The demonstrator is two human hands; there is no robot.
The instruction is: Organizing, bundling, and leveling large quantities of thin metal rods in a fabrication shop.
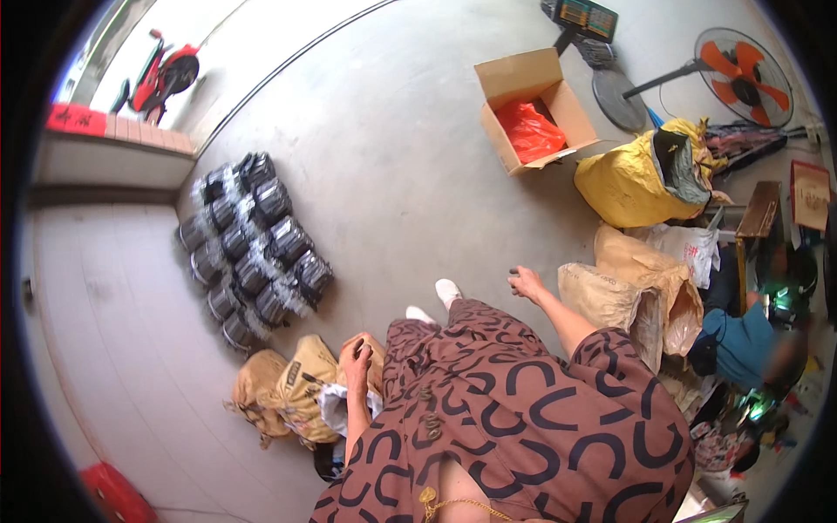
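My right hand [526, 283] is held out over the floor with its fingers loosely apart and nothing in them. It is nearest to the tan paper sacks [582, 292] standing at my right. My left hand [357, 359] hangs beside a brown sack [375, 353], its fingers slightly bent and apart, with no held thing showing. Whether it touches that sack I cannot tell. Just left of it stand more stuffed sacks, one of them yellowish [307, 383]. My white shoes [447, 293] show between the two hands.
Several black plastic-wrapped bundles [253, 248] stand in rows at left. Ahead are an open cardboard box [499, 131] with a red bag [529, 131], a scale [586, 19], a fan [743, 78] and a yellow sack [623, 185]. People, one in teal [741, 347], sit at right.
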